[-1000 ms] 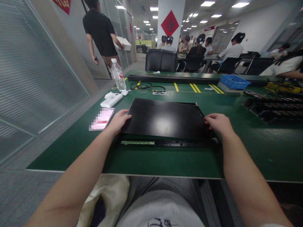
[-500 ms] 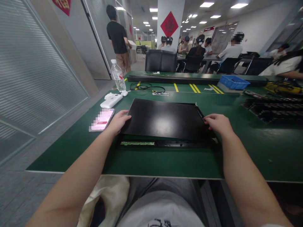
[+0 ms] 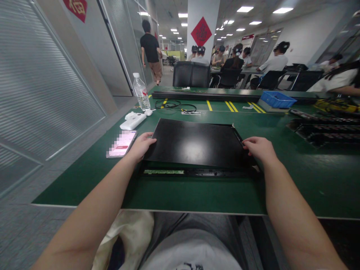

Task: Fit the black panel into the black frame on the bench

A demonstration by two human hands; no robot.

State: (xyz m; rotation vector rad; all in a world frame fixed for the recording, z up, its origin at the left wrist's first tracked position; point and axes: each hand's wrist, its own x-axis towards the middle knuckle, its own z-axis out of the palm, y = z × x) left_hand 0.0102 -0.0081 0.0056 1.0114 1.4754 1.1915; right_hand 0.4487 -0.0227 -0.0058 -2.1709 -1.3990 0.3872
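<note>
A glossy black panel [image 3: 191,144] lies over a black frame [image 3: 219,173] on the green table. Its near edge sits slightly above the frame, where a green circuit strip [image 3: 164,172] shows at the near left. My left hand [image 3: 143,145] grips the panel's left edge, thumb on top and the other fingers partly hidden beneath. At the right side, my right hand [image 3: 258,147] pinches the edge of the panel, close to the frame's thin right rail. Whether it also holds the rail is too small to tell.
A phone [image 3: 122,144], a white device [image 3: 133,121] and a water bottle [image 3: 141,92] stand to the left. Black cables [image 3: 176,105] lie behind the panel. Back right are a blue basket [image 3: 277,99] and stacked black parts [image 3: 326,129]. Several people sit beyond the table.
The person in the black shirt at the back left has walked farther away and to the right. Both my hands and the panel look nearly the same, with only a slight shift of the view.
</note>
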